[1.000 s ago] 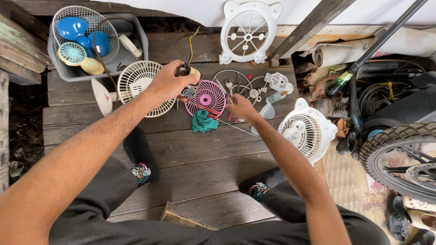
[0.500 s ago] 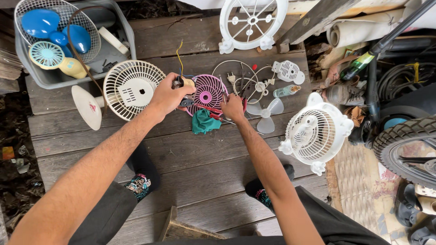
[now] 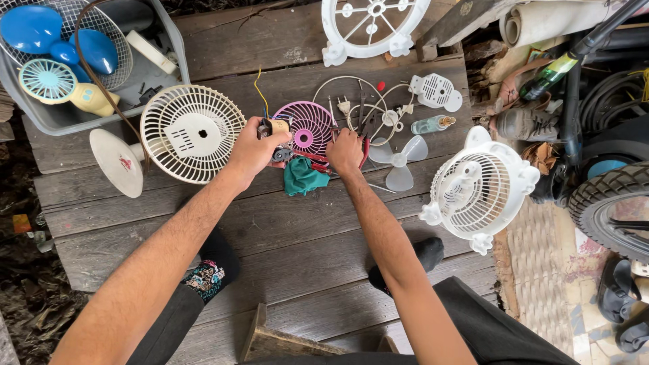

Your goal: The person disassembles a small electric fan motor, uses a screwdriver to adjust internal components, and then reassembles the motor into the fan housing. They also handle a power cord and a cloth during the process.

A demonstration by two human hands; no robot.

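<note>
My left hand (image 3: 255, 149) grips a small fan motor (image 3: 276, 128) with a yellow wire trailing up from it. It sits just left of a pink round fan grille (image 3: 308, 128) lying flat on the wooden planks (image 3: 270, 223). My right hand (image 3: 345, 150) rests closed on red-handled pliers (image 3: 318, 159) at the grille's lower right edge. A teal cloth (image 3: 303, 177) lies between my two hands, just below them.
A white fan guard (image 3: 192, 132) and white base (image 3: 116, 161) lie at left, a grey bin (image 3: 81, 115) of blue fan parts behind. A translucent fan blade (image 3: 395, 155), wire ring, small bottle (image 3: 431, 124) and white small fan (image 3: 477, 190) sit right. A tyre (image 3: 608, 209) stands far right.
The view has shifted, so everything sits lower and further right in frame. My right hand has moved from the grille's right side down onto the red-handled pliers. My left hand keeps the motor.
</note>
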